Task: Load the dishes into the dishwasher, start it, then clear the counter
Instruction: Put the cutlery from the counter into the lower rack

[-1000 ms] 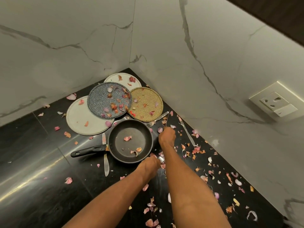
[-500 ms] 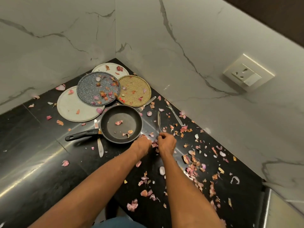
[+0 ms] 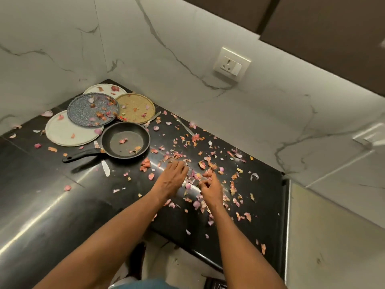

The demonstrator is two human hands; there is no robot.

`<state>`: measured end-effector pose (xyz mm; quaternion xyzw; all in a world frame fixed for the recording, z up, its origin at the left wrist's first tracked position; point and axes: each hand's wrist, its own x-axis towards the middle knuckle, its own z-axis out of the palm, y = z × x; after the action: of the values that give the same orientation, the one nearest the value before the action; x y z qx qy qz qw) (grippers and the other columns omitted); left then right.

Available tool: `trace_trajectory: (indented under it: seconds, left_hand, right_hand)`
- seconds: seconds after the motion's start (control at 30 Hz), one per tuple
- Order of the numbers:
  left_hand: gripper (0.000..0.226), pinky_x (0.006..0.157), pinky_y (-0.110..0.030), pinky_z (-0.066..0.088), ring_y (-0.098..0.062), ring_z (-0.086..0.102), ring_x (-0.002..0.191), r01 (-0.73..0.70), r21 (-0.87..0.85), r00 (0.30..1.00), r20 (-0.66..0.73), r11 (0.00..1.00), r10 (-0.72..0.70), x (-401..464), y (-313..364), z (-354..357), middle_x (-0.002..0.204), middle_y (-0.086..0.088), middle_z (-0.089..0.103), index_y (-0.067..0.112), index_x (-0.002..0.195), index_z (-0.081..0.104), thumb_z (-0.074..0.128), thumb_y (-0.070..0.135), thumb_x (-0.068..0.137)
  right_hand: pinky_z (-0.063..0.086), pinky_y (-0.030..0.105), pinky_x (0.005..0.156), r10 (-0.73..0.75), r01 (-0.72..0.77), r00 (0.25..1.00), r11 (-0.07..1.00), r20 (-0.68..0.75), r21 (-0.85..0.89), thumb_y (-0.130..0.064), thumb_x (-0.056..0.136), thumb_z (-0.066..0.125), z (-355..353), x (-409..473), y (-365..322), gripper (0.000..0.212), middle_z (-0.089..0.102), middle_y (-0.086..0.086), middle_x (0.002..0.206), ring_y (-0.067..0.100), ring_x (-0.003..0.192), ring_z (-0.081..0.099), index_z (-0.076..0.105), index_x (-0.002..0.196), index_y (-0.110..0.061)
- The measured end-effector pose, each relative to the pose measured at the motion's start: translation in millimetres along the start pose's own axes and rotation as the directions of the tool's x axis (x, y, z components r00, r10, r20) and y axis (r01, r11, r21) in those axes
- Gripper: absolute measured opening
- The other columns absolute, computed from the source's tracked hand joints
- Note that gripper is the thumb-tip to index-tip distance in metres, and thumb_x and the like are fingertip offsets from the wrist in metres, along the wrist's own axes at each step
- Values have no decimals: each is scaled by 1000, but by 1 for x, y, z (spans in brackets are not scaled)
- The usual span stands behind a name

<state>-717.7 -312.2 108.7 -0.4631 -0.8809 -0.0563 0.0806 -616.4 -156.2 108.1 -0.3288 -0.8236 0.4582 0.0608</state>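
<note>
Reaching over the black counter [image 3: 52, 205], the left hand [image 3: 171, 180] lies flat with fingers relaxed among onion peels [image 3: 210, 165]; the right hand [image 3: 210, 189], just beside it, has curled fingers, though what they pinch is unclear. Beyond the hands sits the frying pan [image 3: 125, 142], with four plates [image 3: 62, 132] behind it in the corner.

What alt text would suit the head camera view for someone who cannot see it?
Two bare hands, left hand and right hand, work among onion peels strewn on a black counter. Behind them sit a frying pan and four dirty plates.
</note>
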Motion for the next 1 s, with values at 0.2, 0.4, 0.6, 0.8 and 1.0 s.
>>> trace_trajectory:
  seconds: [0.2,0.4,0.6,0.8,1.0]
  left_hand:
    - [46,63,-35,55,-25,67,74,-100,11,991,95,995,99,-69,72,-19,91,-7,66,13,100,69,86,9,57]
    - [37,60,-37,52,-26,69,73,-85,-85,969,223,993,102,-150,149,-20,89,-5,64,16,96,63,82,10,65]
    - [19,84,-48,52,-36,63,102,-147,-123,931,317,981,180,-206,208,-29,113,-15,60,8,113,60,51,13,97]
    - [16,83,-39,53,-29,61,102,-152,-228,947,246,962,208,-261,253,-44,111,-10,58,8,109,63,56,9,95]
    - [16,78,-41,50,-29,60,96,-31,-367,960,247,930,130,-345,304,-58,104,-8,58,8,101,64,59,21,94]
  right_hand:
    - [61,47,80,32,-33,999,999,-20,-5,-11,95,65,-36,-72,50,26,70,-7,102,16,88,69,58,97,-37]
    - [56,37,82,136,-120,987,979,-89,165,-13,94,71,-60,-176,110,9,71,1,97,23,91,68,65,96,-20]
    - [61,43,87,203,-148,967,940,-154,309,-11,93,74,-74,-259,154,7,75,2,99,23,96,73,71,98,-15]
    - [61,40,75,223,-139,957,913,-184,383,-15,97,72,-93,-337,176,12,76,12,94,14,76,67,74,103,-5]
    - [60,30,64,276,-180,941,896,-193,405,-17,96,73,-88,-440,220,10,74,5,79,14,67,65,78,98,-9]
